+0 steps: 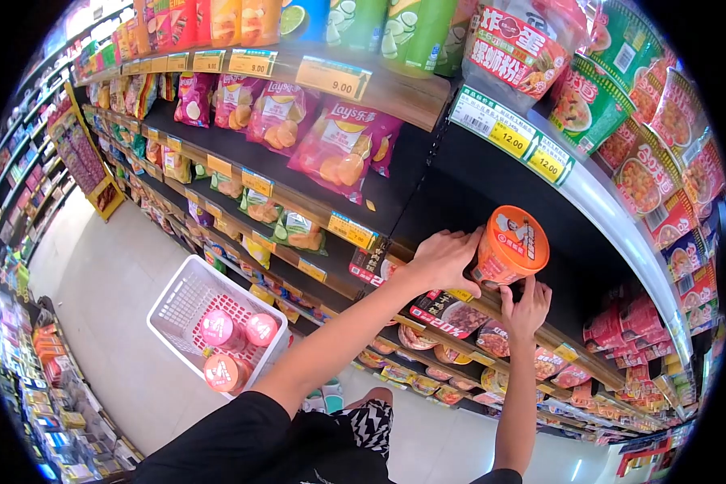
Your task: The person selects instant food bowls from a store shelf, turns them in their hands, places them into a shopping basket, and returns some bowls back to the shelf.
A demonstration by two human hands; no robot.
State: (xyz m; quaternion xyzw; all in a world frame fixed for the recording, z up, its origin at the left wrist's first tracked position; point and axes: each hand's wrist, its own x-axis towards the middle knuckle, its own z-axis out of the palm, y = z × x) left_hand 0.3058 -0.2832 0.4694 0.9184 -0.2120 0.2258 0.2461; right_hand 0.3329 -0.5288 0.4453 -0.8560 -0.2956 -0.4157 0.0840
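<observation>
An orange instant noodle cup (510,248) with a round orange lid stands slightly tilted at the front edge of a black shelf. My left hand (450,260) grips its left side, thumb low and fingers along the wall. From below and to the right, my right hand (527,306) holds the cup's base between thumb and fingers. The far side of the cup is hidden. On the floor to the left is a white shopping basket (187,343); a pink cup (220,328), a second pink cup (261,329) and an orange cup (225,373) are inside.
Pink chip bags (347,149) line the shelf on the left. Above right, a clear noodle tub (524,52) sits over price tags (492,123). Several green noodle cups (593,103) fill the curved rack at right. Lower shelves hold packaged bowls (494,337).
</observation>
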